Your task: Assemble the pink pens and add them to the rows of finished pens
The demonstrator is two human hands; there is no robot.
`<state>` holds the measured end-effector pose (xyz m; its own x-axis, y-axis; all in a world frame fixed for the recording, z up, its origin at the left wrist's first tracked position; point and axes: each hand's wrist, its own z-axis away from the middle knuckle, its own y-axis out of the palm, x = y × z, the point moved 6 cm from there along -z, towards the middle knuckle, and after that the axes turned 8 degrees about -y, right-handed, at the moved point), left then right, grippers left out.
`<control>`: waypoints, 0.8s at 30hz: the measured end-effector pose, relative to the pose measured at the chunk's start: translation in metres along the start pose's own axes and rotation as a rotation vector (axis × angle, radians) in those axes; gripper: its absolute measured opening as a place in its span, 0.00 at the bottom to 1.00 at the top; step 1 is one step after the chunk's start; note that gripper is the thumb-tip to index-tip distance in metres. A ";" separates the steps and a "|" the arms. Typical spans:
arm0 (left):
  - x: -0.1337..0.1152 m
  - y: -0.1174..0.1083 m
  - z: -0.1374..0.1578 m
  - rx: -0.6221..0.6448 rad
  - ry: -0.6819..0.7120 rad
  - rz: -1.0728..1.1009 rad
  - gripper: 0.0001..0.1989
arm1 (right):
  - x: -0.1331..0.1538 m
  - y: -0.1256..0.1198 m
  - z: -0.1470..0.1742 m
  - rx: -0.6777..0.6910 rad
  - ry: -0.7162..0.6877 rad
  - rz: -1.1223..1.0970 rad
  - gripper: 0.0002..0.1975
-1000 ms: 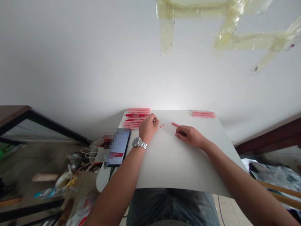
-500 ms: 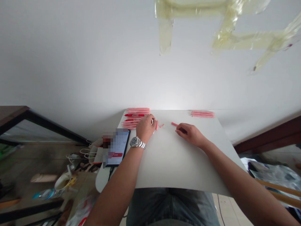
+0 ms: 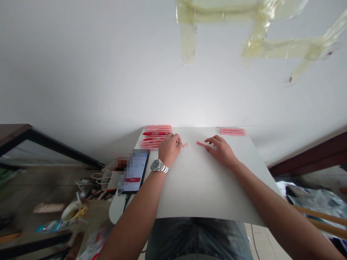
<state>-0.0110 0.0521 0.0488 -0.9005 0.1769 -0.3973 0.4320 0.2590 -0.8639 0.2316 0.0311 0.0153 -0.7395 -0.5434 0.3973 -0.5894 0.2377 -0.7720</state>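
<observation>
My left hand (image 3: 169, 148), with a metal watch (image 3: 156, 165) on its wrist, is closed just right of a row of pink pens (image 3: 151, 145). Whatever its fingertips hold is hidden. Beside them lies a small pink piece (image 3: 185, 145), too small to make out. My right hand (image 3: 221, 150) has its thumb and index finger apart. A short pink tube-like piece (image 3: 200, 143) lies on the white table (image 3: 195, 180) by the tip of that thumb. Red pens (image 3: 155, 134) lie among the pink ones.
Another small row of pink pens (image 3: 232, 131) lies at the back right, near the wall. A phone (image 3: 135, 169) with a cable lies at the table's left edge. On the floor at left are a cup (image 3: 72, 211) and a plastic bottle (image 3: 50, 226).
My right hand's fingers have opened away from the pink tube-like piece. The pink piece earlier visible at my left fingertips is now out of sight.
</observation>
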 end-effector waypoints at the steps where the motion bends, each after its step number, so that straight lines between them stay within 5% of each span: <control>1: -0.002 0.001 0.000 0.007 0.021 0.009 0.03 | -0.001 0.001 0.000 0.008 0.001 0.010 0.11; 24: -0.015 0.012 0.004 0.070 0.130 0.022 0.03 | -0.002 0.006 -0.001 0.054 0.023 0.011 0.07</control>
<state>0.0074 0.0489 0.0430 -0.8746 0.3050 -0.3770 0.4433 0.1878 -0.8765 0.2296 0.0343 0.0104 -0.7534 -0.5222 0.3996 -0.5634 0.1994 -0.8017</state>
